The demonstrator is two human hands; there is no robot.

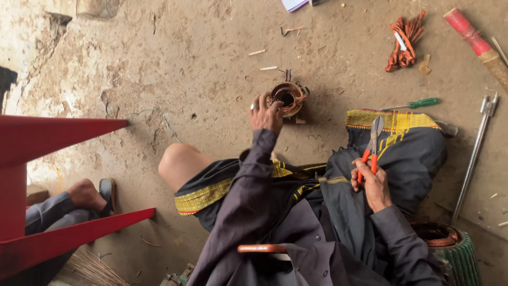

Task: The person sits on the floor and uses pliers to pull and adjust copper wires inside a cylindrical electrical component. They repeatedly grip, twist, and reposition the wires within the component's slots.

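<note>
Left hand [266, 114]: arm stretched forward, fingers curled onto the near rim of the coil [286, 97], touching it; ring on one finger. Coil: small round copper-wound piece, upright on the floor, opening facing up, directly ahead of this hand and just past its fingertips.

Right hand [372, 182]: drawn back over the lap, closed around the orange handles of the cutters [373, 145]. Cutters: long axis runs away from the hand, grey blades pointing forward; whether the blades are parted cannot be told. Coil lies forward and to the left of the blades, well apart; left hand is much the nearer.

Beyond the right hand: green screwdriver [418, 103] lying crosswise on the floor; further off, a wire bundle [405, 39], orange-brown; to its right a red-tipped stick [476, 42] and a long metal bar [473, 156]. Beside the right elbow: a green winding [450, 243] with copper turns.

Surface: bare earthen floor [201, 69], dusty, littered with wire scraps and splinters.

Left of the left arm: red frame [47, 137]; another person's sandalled foot [92, 196] beneath it.
</note>
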